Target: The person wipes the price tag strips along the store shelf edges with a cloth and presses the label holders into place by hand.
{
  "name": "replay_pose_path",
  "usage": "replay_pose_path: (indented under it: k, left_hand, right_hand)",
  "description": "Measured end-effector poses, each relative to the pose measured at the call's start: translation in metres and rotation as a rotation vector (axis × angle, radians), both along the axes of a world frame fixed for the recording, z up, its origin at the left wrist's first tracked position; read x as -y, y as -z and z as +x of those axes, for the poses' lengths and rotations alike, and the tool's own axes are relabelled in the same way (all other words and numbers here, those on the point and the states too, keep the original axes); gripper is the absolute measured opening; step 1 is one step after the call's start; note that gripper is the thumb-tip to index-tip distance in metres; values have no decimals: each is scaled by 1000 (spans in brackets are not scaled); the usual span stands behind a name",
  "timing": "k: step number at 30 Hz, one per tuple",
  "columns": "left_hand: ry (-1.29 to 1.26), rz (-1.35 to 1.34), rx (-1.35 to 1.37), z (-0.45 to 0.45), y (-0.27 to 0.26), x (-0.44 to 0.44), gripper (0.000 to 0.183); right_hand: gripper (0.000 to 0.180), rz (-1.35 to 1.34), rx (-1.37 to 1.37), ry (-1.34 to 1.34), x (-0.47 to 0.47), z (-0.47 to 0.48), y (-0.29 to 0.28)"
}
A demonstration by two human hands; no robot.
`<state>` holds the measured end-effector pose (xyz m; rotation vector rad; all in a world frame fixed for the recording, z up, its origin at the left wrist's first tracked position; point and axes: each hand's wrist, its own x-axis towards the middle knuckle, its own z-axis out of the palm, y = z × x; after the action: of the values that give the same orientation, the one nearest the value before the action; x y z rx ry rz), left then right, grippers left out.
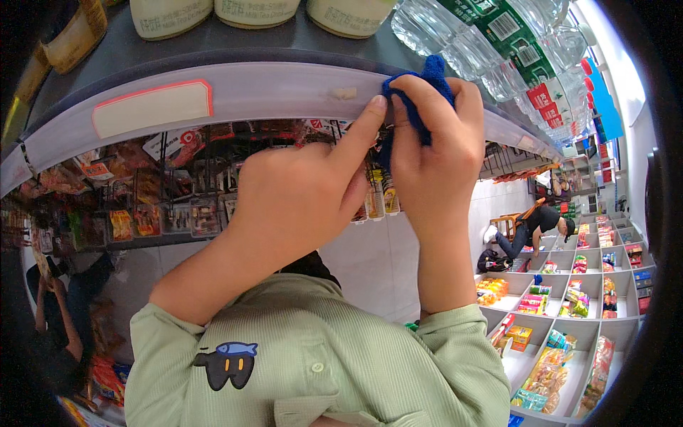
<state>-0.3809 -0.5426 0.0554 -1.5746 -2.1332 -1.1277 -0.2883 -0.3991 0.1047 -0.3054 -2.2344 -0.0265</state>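
Observation:
My right hand (440, 133) grips a bunched blue cloth (437, 72) against the pale plastic price-label strip (277, 88) along a shelf's front edge. Just left of it, my left hand (304, 187) stretches its index finger up to the strip, the fingertip close beside the cloth. Its other fingers are curled under, and whether anything is inside them is hidden. Left of the fingertip, a small beige scrap (346, 94) sticks to the strip. Farther left is a blank label with a red border (153, 108).
Milk tea bottles (256, 10) and clear water bottles (480, 58) stand on the dark shelf. Packaged snacks (147, 219) hang below. At the right, a person (539, 227) bends by divided snack bins (565, 315). Another person's arms (58, 309) show at the lower left.

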Motion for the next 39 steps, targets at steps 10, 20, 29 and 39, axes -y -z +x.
replay_pose_path:
  k: [10, 20, 29, 39]
  left_hand:
    - [-5, 95, 74, 1, 3, 11, 49]
    - [266, 83, 1136, -20, 24, -5, 33]
    - [398, 273, 1482, -15, -3, -30, 44]
    - [391, 405, 1380, -9, 4, -37, 43]
  right_hand:
    - [27, 25, -41, 26, -6, 1, 0]
    - [25, 63, -15, 98, -8, 4, -1]
    - [26, 67, -14, 95, -15, 9, -5]
    - [27, 220, 17, 57, -5, 0, -1]
